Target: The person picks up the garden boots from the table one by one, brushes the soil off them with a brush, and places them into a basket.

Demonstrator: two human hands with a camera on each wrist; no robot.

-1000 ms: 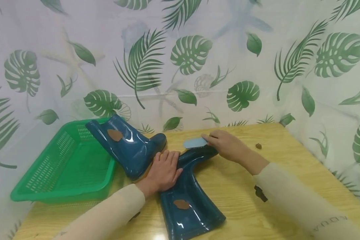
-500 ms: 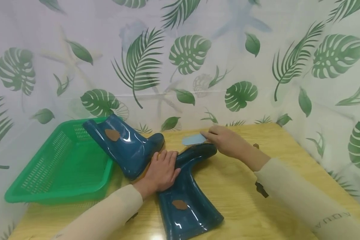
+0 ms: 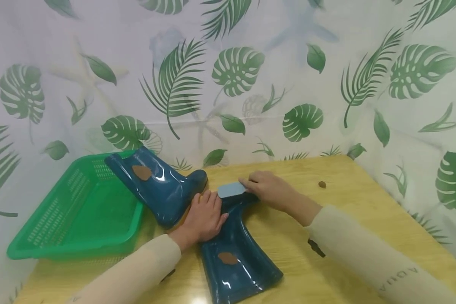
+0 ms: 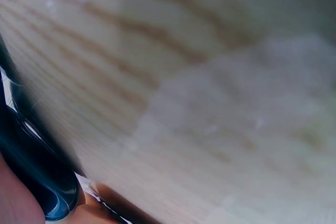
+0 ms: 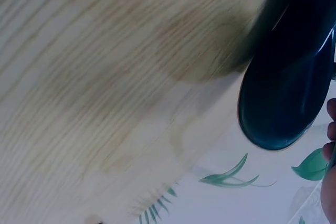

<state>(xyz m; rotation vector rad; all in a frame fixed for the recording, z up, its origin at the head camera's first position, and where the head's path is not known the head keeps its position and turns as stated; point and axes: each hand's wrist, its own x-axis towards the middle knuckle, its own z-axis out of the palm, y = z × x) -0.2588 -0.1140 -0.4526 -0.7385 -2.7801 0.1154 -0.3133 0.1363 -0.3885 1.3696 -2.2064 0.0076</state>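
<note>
A glossy dark blue rain boot lies on its side, a brown patch on its shaft. My left hand grips it at the heel and ankle, thumb toward the shaft. My right hand pinches a light blue brush at one end and holds it against the boot's sole; the bristles are hidden. In the right wrist view the boot's toe shows, with fingers at the edge. The left wrist view catches a strip of boot beside part of a hand.
A second blue boot, also brown-patched, leans from the table onto the rim of a green plastic basket. A small brown lump sits on the wooden table at right. Behind hangs a leaf-print sheet.
My right hand has moved the brush leftward along the sole, from the toe toward the heel. The left hand and both boots stay in place.
</note>
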